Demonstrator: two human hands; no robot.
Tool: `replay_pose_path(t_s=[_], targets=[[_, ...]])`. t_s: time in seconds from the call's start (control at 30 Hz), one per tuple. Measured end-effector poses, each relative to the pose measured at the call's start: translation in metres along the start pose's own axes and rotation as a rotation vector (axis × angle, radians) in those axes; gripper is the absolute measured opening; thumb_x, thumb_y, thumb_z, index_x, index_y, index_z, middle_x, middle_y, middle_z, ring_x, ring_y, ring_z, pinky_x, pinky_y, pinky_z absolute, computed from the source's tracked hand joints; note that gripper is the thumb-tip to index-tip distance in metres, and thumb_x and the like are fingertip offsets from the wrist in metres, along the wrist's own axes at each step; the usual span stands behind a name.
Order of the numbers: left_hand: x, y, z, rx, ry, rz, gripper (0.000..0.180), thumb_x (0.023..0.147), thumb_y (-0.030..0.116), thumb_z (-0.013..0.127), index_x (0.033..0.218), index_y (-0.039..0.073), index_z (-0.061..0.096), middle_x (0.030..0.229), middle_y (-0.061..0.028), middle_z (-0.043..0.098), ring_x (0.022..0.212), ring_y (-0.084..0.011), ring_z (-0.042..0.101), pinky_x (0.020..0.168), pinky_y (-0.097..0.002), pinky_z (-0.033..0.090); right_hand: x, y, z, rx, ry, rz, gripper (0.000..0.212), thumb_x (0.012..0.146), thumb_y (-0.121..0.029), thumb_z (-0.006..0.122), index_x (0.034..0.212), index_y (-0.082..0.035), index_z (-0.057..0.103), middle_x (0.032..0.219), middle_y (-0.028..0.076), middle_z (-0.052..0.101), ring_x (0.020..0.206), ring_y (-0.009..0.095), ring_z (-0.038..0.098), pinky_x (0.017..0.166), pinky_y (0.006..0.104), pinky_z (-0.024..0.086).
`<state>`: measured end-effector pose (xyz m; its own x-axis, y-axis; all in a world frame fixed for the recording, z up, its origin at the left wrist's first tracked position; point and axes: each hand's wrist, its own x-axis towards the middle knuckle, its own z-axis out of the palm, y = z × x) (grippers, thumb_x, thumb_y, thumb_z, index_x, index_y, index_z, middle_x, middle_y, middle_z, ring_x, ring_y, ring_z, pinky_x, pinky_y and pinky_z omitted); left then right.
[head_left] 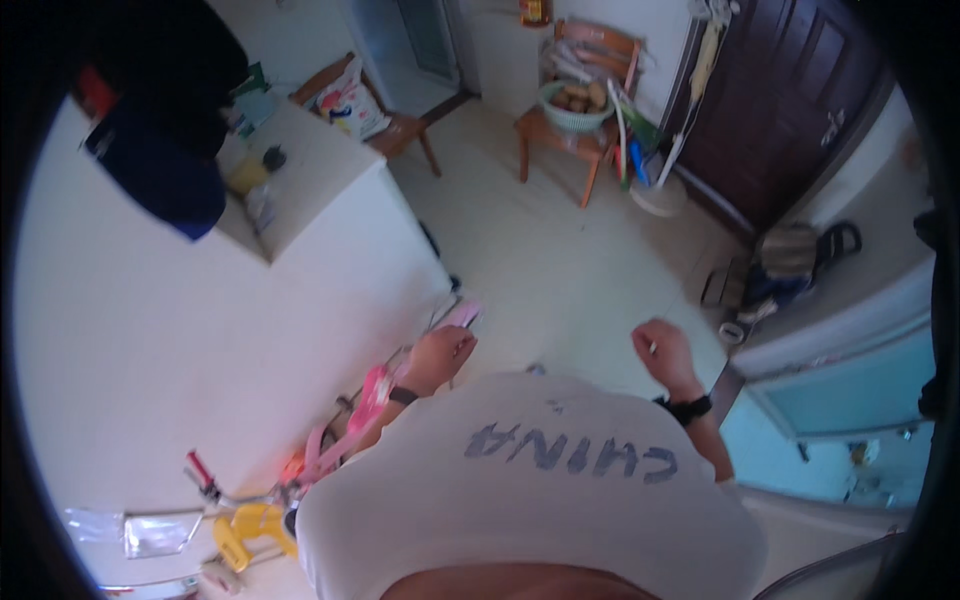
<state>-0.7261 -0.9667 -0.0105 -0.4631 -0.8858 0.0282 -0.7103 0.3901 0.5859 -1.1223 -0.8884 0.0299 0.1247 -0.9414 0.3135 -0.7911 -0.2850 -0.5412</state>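
Note:
My left hand (pixel 440 358) is held in front of my white shirt (pixel 520 480), fingers curled in and no object showing in them. Below it, a dark band circles the wrist. Closest to this hand is a pink item (pixel 372 395) by the low white wall, part of a cluster of pink things; its kind is unclear. My right hand (pixel 664 352) hangs over the pale floor, also curled into a loose fist with nothing visible in it. A black watch-like band (pixel 686 409) sits on that wrist. Both hands are apart from each other and touch no object.
A wooden chair (pixel 530 128) ahead carries a green basket (pixel 577 118) of brown, potato-like items. Another chair (pixel 405 130) holds a white bag (pixel 352 103). A white counter (pixel 330 170) stands left, a dark door (pixel 780 100) far right, a folded cart (pixel 785 265) near the right wall.

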Motion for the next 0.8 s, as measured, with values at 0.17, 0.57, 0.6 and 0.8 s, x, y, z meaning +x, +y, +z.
replay_pose_path(t_s=[0.17, 0.57, 0.6, 0.8], targets=[[0.182, -0.001, -0.019, 0.007, 0.18, 0.208, 0.011, 0.088, 0.021, 0.065, 0.088, 0.009, 0.066, 0.083, -0.0088, 0.066, 0.077, -0.0304, 0.064, 0.066, -0.0391, 0.051, 0.084, 0.072, -0.019, -0.004, 0.087, 0.125, 0.006, 0.082, -0.001, 0.066, 0.087, -0.003, 0.065, 0.08, 0.012, 0.064, 0.07, 0.027, 0.064, 0.061, 0.0354, 0.051], [0.486, -0.077, -0.058, 0.195, 0.134, 0.011, 0.013, 0.089, 0.023, 0.065, 0.086, 0.01, 0.065, 0.082, -0.006, 0.065, 0.073, -0.0275, 0.064, 0.063, -0.0378, 0.051, 0.4, 0.286, 0.022, 0.059, 0.114, 0.166, 0.005, 0.085, -0.005, 0.066, 0.089, -0.002, 0.065, 0.082, 0.012, 0.065, 0.069, 0.026, 0.064, 0.061, 0.0356, 0.05], [0.503, -0.086, -0.064, 0.152, 0.163, -0.018, 0.013, 0.089, 0.023, 0.064, 0.087, 0.01, 0.065, 0.083, -0.0058, 0.065, 0.073, -0.0268, 0.065, 0.064, -0.0374, 0.051, 0.444, 0.297, 0.026, 0.066, 0.09, 0.154, 0.005, 0.085, -0.006, 0.066, 0.088, -0.002, 0.066, 0.082, 0.012, 0.065, 0.07, 0.026, 0.064, 0.062, 0.0361, 0.051], [0.56, -0.146, -0.108, 0.021, 0.374, -0.39, 0.013, 0.09, 0.018, 0.063, 0.098, 0.01, 0.068, 0.09, -0.0115, 0.067, 0.081, -0.0278, 0.066, 0.072, -0.038, 0.053, 0.715, 0.299, 0.094, 0.229, -0.131, -0.38, 0.007, 0.083, -0.009, 0.064, 0.088, -0.005, 0.064, 0.079, 0.014, 0.062, 0.071, 0.036, 0.06, 0.063, 0.0428, 0.048]])
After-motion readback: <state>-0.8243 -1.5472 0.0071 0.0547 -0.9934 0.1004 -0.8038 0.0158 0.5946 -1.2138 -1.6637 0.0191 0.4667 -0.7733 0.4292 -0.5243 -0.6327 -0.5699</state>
